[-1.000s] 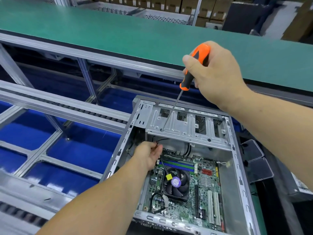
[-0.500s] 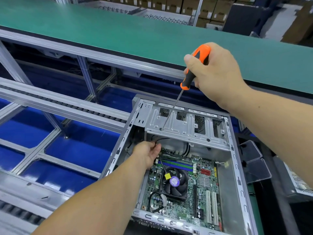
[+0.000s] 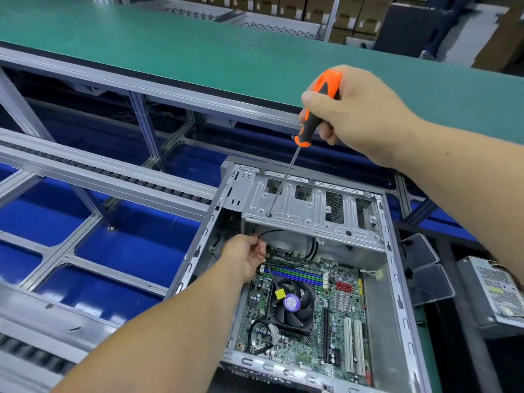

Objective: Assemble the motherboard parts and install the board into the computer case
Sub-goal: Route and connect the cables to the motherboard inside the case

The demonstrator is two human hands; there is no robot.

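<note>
Motherboard is already lying flat in the open computer case, filling the near part of the tray, with the CPU fan near its left side and the white slots toward the near right. So the step in hand looks like driving a screw through the drive cage at the far end of the case.

The right hand is wrapped around the orange-and-black handle of the screwdriver, and the shaft slants down and left until the tip sits in a hole on the left part of the cage. The left hand is reaching in just under the cage's near edge, fingers curled and pinching a thin black cable at the board's far left corner.

My tips for doing this bit well:
- The driver is tilted quite a lot. I'd bring the handle more in line over the hole so the tip doesn't cam out.
- Can't tell whether the tip goes through to a screw below, so feel for the seat before turning.
- Hold that cable off to the left, away from the tip.
- Push down lightly, turn slowly, stop when snug. A slip here could land on the board.
</note>
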